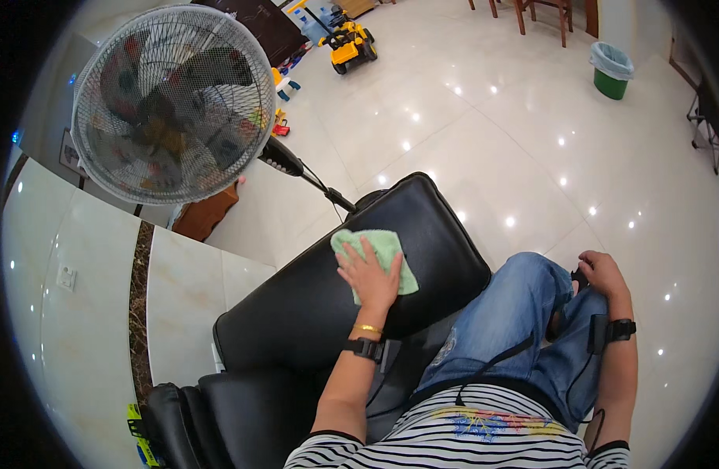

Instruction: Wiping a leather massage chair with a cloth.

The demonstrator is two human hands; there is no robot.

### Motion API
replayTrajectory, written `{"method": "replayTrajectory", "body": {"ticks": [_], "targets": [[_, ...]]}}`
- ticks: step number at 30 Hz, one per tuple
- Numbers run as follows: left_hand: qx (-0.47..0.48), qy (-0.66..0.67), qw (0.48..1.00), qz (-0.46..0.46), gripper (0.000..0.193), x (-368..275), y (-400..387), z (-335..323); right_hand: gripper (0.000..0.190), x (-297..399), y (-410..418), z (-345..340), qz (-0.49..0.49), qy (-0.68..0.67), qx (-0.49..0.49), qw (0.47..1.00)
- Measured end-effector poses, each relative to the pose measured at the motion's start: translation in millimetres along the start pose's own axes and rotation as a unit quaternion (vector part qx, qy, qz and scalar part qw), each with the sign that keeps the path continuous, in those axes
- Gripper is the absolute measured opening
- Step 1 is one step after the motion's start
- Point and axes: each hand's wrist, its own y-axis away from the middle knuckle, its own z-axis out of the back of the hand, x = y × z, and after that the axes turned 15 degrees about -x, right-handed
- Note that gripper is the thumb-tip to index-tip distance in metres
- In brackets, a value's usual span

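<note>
My left hand (373, 279) lies flat on a light green cloth (398, 249), its fingers spread. Under the cloth is the padded top of a black leather sofa armrest (312, 305). My right hand (601, 272) rests by my right knee, with its fingers bent; whether it holds anything cannot be told. A dark object (580, 278) shows beside its fingertips. I sit on the sofa in blue jeans (500, 311), with a black strap device on each wrist.
A standing fan (174, 105) rises just beyond the armrest, at the left. A tiled wall (95, 275) runs along the left. Farther off on the tiled floor are a yellow toy vehicle (350, 50), small toys, wooden chairs (541, 9) and a green bin (610, 84).
</note>
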Motion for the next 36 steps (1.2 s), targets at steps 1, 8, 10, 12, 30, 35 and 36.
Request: {"method": "replayTrajectory", "body": {"ticks": [1,8,10,12,30,35,36], "targets": [[-0.021,0.012,1.000,-0.011,0.088,-14,-10,-2,0.027,1,-1,-2,-0.001,0.001,0.022,1.000],[-0.031,0.090,0.990,-0.105,0.075,-84,-83,-33,0.027,-6,-12,-14,0.024,0.013,0.051,0.998],[0.018,0.116,0.986,-0.118,0.064,-92,-96,-40,0.027,-21,-12,-16,0.044,0.022,0.052,0.997],[0.011,0.136,0.983,-0.122,0.059,-93,-96,-42,0.024,-37,-11,-17,0.012,-0.006,0.033,0.999],[-0.102,-0.153,0.885,0.427,0.064,345,71,63,0.022,-34,-16,-13,0.003,-0.010,0.054,0.998],[-0.107,-0.170,0.829,0.522,0.067,329,70,49,0.021,-23,-16,-13,-0.004,-0.018,0.047,0.999],[-0.097,-0.163,0.824,0.534,0.067,316,60,43,0.021,-23,-18,-13,-0.009,-0.020,0.062,0.998]]}}
